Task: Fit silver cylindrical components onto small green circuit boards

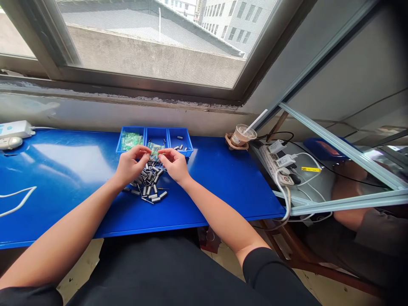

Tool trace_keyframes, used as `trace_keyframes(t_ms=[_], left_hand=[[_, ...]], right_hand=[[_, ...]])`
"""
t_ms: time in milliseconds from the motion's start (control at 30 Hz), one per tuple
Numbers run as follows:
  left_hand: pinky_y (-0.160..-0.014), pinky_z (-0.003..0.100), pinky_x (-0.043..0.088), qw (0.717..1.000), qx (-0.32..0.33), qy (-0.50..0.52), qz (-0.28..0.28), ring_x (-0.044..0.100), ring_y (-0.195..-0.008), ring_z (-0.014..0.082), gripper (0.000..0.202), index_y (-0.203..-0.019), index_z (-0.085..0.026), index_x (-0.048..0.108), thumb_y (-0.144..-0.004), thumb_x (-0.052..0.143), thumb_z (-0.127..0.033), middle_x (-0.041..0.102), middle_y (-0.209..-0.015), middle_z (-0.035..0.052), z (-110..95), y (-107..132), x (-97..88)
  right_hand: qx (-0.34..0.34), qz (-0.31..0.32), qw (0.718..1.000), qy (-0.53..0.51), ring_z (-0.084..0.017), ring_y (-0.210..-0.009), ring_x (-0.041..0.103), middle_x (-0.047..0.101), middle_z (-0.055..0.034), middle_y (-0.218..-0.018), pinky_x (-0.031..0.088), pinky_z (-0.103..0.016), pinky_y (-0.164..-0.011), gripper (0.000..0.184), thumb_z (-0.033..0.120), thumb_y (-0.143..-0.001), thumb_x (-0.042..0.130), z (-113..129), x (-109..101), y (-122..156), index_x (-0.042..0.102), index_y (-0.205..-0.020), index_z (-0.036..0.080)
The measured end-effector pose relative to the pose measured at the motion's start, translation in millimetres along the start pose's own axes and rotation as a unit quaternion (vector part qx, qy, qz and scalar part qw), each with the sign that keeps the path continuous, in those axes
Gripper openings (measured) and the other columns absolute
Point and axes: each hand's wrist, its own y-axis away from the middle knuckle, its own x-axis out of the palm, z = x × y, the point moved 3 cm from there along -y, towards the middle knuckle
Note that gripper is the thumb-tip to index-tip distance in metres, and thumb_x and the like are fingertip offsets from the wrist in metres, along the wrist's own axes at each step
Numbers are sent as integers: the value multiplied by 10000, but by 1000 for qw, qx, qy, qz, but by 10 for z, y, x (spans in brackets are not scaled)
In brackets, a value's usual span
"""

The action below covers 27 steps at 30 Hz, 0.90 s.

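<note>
Between my two hands is a small clear plastic bag with a greenish tint, its contents too small to make out. My left hand pinches its left side, and my right hand pinches the right side. Just below the hands a pile of small black-and-silver cylindrical parts lies loose on the blue table. Behind them stands a blue three-compartment tray. Several green-tinted bags fill its left compartment, while a few small cylindrical parts lie in the right one.
A drink cup with a straw sits in a cardboard holder at the back right. Beyond the table's right edge are a power strip, white cables and a metal frame. A white cable lies at left. Another person's arm shows far right.
</note>
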Motion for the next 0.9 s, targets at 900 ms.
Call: trace_keyframes(t_ms=[900], left_hand=[[-643, 293, 558, 1000, 1, -5, 16, 778, -697, 194, 265, -979, -218, 757, -888, 648, -442, 796, -760, 25, -21, 3, 13]], right_hand=[[-2, 2, 1000, 21, -153, -800, 691, 788, -29, -894, 552, -305, -757, 216, 398, -861, 771, 39, 6, 27, 794, -973, 214]])
